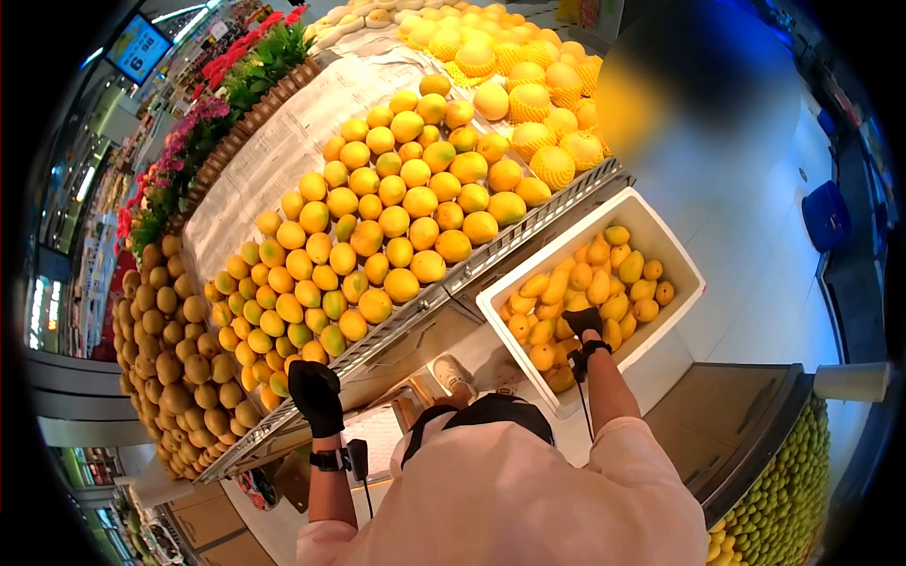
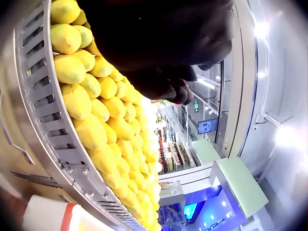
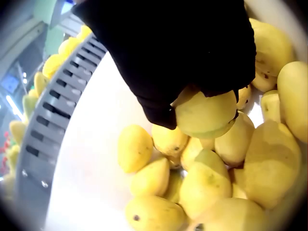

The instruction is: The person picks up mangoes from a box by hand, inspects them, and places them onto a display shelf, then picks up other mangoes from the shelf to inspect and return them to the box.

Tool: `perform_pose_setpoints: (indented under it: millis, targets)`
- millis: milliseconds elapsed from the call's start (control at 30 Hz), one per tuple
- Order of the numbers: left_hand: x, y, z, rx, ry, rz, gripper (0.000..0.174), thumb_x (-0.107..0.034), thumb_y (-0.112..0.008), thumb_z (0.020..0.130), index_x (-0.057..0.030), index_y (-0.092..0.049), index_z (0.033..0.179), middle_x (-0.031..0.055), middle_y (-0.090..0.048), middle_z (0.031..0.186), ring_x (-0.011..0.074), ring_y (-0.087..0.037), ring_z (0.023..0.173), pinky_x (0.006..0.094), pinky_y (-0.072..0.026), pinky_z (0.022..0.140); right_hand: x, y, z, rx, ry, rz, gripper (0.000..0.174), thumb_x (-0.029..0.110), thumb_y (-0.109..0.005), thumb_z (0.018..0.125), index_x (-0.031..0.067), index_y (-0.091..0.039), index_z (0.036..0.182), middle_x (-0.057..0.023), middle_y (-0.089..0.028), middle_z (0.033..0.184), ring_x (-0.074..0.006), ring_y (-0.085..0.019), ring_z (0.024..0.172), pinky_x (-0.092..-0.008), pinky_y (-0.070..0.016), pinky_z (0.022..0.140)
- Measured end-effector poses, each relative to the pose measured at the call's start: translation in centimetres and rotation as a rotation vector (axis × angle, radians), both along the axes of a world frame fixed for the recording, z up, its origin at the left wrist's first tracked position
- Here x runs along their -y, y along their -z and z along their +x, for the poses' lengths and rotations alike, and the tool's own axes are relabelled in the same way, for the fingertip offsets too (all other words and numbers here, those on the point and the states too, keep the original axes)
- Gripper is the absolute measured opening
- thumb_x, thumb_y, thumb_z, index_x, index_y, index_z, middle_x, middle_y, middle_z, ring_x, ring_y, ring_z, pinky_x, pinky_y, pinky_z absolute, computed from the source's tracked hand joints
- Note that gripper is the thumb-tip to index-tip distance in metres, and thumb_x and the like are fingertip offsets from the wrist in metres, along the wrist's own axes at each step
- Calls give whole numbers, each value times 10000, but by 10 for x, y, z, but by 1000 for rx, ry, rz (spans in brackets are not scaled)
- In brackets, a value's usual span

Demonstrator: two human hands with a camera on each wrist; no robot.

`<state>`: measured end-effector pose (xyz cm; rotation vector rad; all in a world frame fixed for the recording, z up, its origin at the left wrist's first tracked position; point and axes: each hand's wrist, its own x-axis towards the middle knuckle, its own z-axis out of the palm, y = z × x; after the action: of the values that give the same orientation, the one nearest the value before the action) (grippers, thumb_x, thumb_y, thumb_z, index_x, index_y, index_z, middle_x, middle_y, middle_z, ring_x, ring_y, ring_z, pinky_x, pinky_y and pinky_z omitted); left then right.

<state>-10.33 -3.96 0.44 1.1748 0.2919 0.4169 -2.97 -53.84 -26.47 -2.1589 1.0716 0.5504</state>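
Observation:
In a white foam box (image 1: pixel 651 212) lie many yellow mangoes (image 1: pixel 543 357). My black-gloved right hand (image 1: pixel 583 321) reaches into the box; in the right wrist view this hand (image 3: pixel 178 53) grips one mango (image 3: pixel 204 114) from above, thumb at its left side. The gloved left hand (image 1: pixel 316 396) is over the front edge of the sloped display, beside the rows of mangoes (image 1: pixel 401 285). The left wrist view shows that hand (image 2: pixel 168 43) above the displayed mangoes (image 2: pixel 91 132), its fingers dark and partly hidden, with no fruit visible in it.
A slotted metal rail (image 1: pixel 458 274) runs along the display's front, between it and the box. Brown round fruit (image 1: pixel 175 354) is heaped at the left, net-wrapped yellow fruit (image 1: pixel 552 165) at the upper right. Flowers (image 1: pixel 226 90) line the back. A cabinet (image 1: pixel 722 415) with green fruit stands right.

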Motion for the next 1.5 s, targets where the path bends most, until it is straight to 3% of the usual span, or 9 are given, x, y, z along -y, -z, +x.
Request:
perform_pose_setpoints:
  millis: [233, 367, 567, 633, 700, 767, 1100, 1367, 1500]
  targets:
    - [-5, 1, 17, -4, 31, -271, 175, -199, -443, 983, -83, -534, 1078, 50, -563, 768, 144, -513, 611, 256, -413, 520, 1, -59, -8, 521, -52, 514, 314, 221, -682, 826, 22, -591, 1052, -130, -596, 874, -227, -601, 716, -316, -486, 593]
    - [3, 4, 31, 67, 171, 235, 228, -183, -432, 984, -43, -493, 1153, 76, -561, 743, 139, -509, 600, 260, -416, 516, -29, -123, -4, 651, 351, 1209, 320, 257, -693, 865, 75, -506, 1049, -88, -570, 845, -221, -627, 656, -298, -518, 560]
    - [-8, 4, 47, 9, 254, -54, 244, -231, -418, 997, -49, -512, 1132, 94, -587, 748, 165, -532, 578, 273, -433, 513, -77, -162, 5, 789, -184, 1303, 448, 284, -568, 947, 15, -457, 1287, -179, -566, 1214, -333, -569, 1115, -445, -485, 959]
    - [-16, 5, 50, -3, 296, -31, 242, -234, -434, 1000, -44, -527, 1119, 93, -597, 757, 165, -555, 596, 278, -446, 529, -113, -209, 9, 674, 118, 1699, 458, 279, -563, 949, 13, -443, 1302, -181, -546, 1247, -345, -553, 1146, -449, -481, 970]
    - [-22, 5, 49, 15, 300, -10, 239, -232, -436, 1003, -44, -540, 1107, 91, -601, 762, 164, -556, 587, 276, -448, 531, -140, -218, 16, 808, -156, 1393, 424, 237, -621, 915, 14, -501, 1255, -170, -580, 1208, -315, -579, 1121, -412, -498, 933]
    - [-29, 3, 48, 13, 340, -24, 243, -234, -433, 1009, -40, -545, 1102, 86, -601, 759, 162, -565, 593, 269, -457, 540, -172, -273, 14, 982, -930, 96, 326, 185, -712, 835, 35, -617, 1108, -133, -664, 1043, -261, -645, 985, -363, -525, 829]
    - [-83, -6, 36, -18, 468, -53, 220, -230, -482, 992, -29, -572, 1009, 52, -599, 774, 132, -576, 630, 246, -455, 553, -303, -323, -2, 1215, -817, 80, 337, 179, -796, 680, 99, -688, 988, -95, -691, 890, -236, -676, 818, -337, -548, 711]
    - [-99, -15, 41, -103, 689, 140, 236, -172, -552, 968, -14, -573, 1143, 49, -641, 893, 113, -620, 750, 250, -511, 649, -343, -291, -1, 1178, -1224, 12, 409, 206, -776, 751, 72, -655, 1118, -111, -674, 1065, -277, -633, 993, -344, -515, 832]
    - [-97, -30, 39, -72, 734, 245, 417, -174, -628, 924, -57, -502, 1304, 84, -657, 1086, 128, -633, 798, 254, -519, 717, -367, -303, -4, 612, -430, 1399, 573, 114, -683, 839, 10, -446, 1351, -107, -566, 1261, -216, -549, 1163, -338, -458, 974]
